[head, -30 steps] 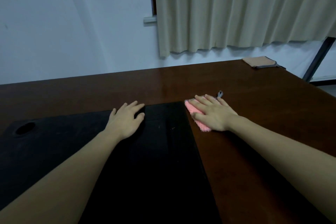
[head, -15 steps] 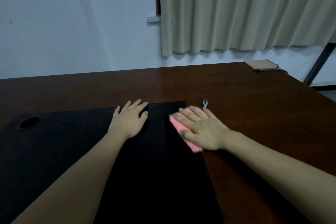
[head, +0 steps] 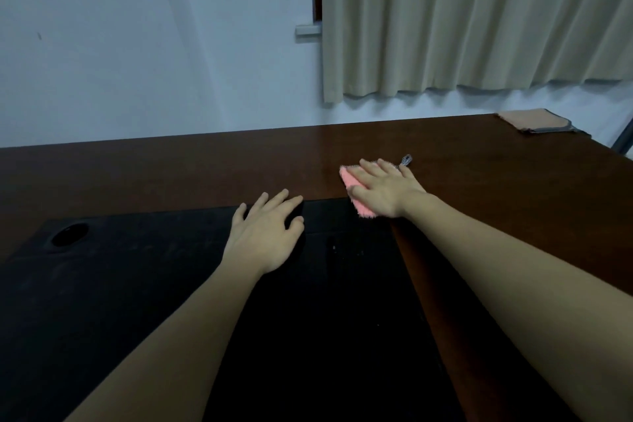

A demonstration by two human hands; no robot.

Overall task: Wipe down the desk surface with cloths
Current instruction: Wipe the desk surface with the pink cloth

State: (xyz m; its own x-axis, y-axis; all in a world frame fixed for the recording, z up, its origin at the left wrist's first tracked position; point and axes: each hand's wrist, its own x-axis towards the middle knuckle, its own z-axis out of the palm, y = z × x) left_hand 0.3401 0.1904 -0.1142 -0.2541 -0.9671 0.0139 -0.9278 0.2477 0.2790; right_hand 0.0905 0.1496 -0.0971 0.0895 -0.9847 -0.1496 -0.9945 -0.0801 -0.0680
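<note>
R hand (head: pixel 385 191) flat, fingers straight, pressing pink cloth (head: pixel 356 193) onto brown desk (head: pixel 479 199) just past black mat's (head: pixel 137 284) far corner; L hand (head: pixel 265 233) open, holding nothing, resting on mat beside it.

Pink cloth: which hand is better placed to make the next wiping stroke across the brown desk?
Right. The right hand lies flat on the pink cloth, which sits on the brown desk by the black mat's corner. The left hand rests open on the mat, holding no cloth.
</note>
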